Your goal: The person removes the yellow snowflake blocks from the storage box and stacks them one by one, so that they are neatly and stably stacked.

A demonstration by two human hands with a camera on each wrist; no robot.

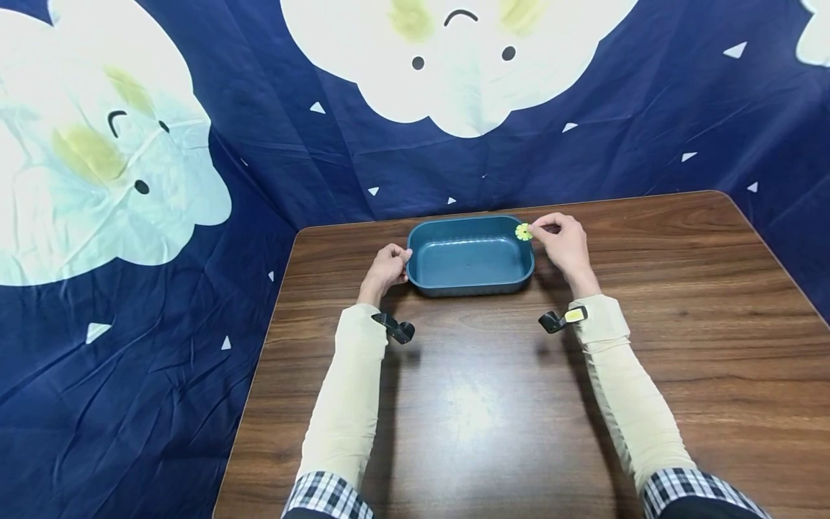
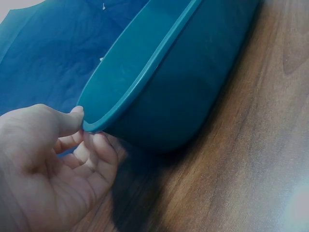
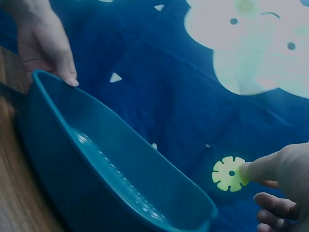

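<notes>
A teal plastic basin [image 1: 470, 290], oblong with rounded corners, sits near the back edge of the table. My left hand [image 1: 387, 265] holds its left end, thumb on the rim and fingers curled under it, as the left wrist view shows up close [image 2: 63, 159]. At the opposite end, my right hand [image 1: 563, 241] pinches a small yellow-green notched disc [image 3: 227, 174] with a hole in its centre, between thumb and forefinger. In the head view the disc overlaps the basin's right rim. No objects show on the basin's floor.
The brown wood-grain table [image 1: 681, 324] reaches toward me and far to the right. A dark blue cloth [image 1: 259, 173] with white cloud faces hangs behind and to the left of it. Black wrist-worn straps [image 1: 395, 329] stick inward from both sleeves.
</notes>
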